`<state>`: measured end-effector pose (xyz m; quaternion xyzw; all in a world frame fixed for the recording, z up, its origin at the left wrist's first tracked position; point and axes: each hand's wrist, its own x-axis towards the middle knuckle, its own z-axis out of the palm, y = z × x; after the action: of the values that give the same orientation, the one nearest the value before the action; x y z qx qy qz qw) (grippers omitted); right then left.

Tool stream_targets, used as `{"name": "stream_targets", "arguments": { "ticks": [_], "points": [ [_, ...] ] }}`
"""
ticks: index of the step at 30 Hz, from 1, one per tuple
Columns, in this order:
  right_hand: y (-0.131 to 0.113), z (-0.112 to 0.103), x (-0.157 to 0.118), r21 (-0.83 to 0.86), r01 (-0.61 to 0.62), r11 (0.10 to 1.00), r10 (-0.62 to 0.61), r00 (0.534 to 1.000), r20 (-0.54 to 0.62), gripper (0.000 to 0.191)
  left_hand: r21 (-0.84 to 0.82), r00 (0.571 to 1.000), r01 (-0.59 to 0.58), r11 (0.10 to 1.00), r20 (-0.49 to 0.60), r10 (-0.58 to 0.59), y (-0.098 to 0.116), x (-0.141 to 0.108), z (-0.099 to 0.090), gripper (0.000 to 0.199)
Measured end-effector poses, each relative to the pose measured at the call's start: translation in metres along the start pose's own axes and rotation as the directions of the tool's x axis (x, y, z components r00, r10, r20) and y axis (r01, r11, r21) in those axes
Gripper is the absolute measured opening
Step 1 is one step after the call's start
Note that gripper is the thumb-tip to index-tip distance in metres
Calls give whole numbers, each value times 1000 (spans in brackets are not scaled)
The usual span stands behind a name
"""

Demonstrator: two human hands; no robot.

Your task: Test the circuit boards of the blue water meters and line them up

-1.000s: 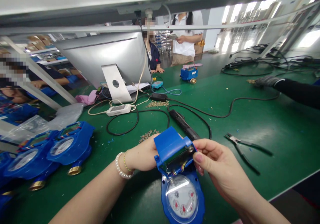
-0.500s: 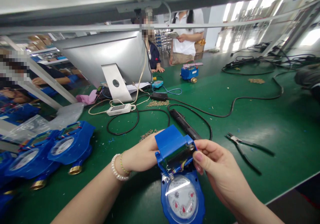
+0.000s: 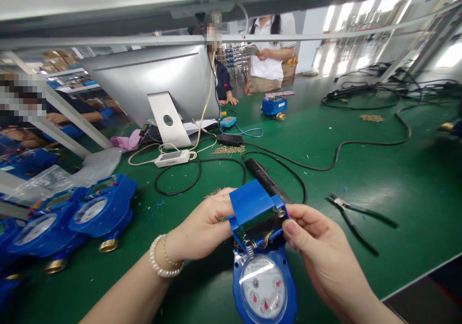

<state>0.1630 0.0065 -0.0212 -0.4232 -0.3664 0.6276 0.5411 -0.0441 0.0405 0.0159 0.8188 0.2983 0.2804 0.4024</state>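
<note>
A blue water meter (image 3: 264, 285) with a round white dial lies below my hands. Its upper box-like housing (image 3: 252, 203) is tilted up, showing a dark inside with coloured wires (image 3: 266, 239) and a small metal spring (image 3: 250, 249). My left hand (image 3: 209, 223), wearing a pearl bracelet, grips the housing's left side; its fingertips are partly hidden behind it. With thumb and fingers, my right hand (image 3: 310, 237) pinches the housing's right edge. Just behind the meter, a black electric screwdriver (image 3: 267, 179) rests on the green table.
Cutting pliers (image 3: 357, 218) lie to the right. Several blue water meters (image 3: 101, 208) stand at left. Small screws (image 3: 229, 149) are piled near black cables. A monitor (image 3: 155, 83) and another blue meter (image 3: 274, 106) are farther back. Co-workers (image 3: 272, 54) are across the table.
My left hand has drawn back slightly, showing more of its fingers beside the housing. The housing has shifted a little to the right. My right hand keeps its pinch.
</note>
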Motion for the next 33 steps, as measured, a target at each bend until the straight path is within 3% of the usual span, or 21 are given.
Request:
{"name": "stream_targets", "arguments": {
  "ticks": [6, 12, 16, 19, 23, 25, 27, 30, 33],
  "points": [
    [7, 0, 0, -31, 25, 999, -26, 1000, -14, 31, 287, 998, 1, 958, -66, 19, 11, -18, 7, 27],
    [8, 1, -2, -53, 7, 999, -7, 1000, -6, 33, 231, 1000, 27, 972, -9, -26, 23, -23, -2, 25],
    [7, 2, -2, -41, -15, 999, 15, 1000, -3, 36, 162, 999, 36, 986, 19, -39, 25, -25, -4, 11],
    [8, 3, -1, -61, -25, 998, 24, 999, -22, 39, 103, 997, 65, 992, 21, -68, 21, -26, 0, 17],
    [8, -5, 0, -269, 63, 961, -59, 998, 23, 37, 37, 994, 107, 994, -23, -106, 13, -25, 4, 24],
    [5, -13, 0, -442, 186, 877, -153, 982, 110, 36, -30, 988, 151, 988, -34, -152, 10, -25, 5, 26],
    [0, -20, 1, -578, 347, 738, -267, 938, 222, 44, -93, 982, 182, 979, -36, -186, 8, -25, 5, 28],
    [-11, -23, 5, -694, 562, 449, -390, 823, 414, 77, -128, 977, 205, 970, -27, -210, 7, -25, 4, 31],
    [-22, -18, 10, -682, 709, 180, -404, 685, 606, 84, -85, 989, 149, 985, 21, -148, 11, -22, 3, 28]
  ]
}}
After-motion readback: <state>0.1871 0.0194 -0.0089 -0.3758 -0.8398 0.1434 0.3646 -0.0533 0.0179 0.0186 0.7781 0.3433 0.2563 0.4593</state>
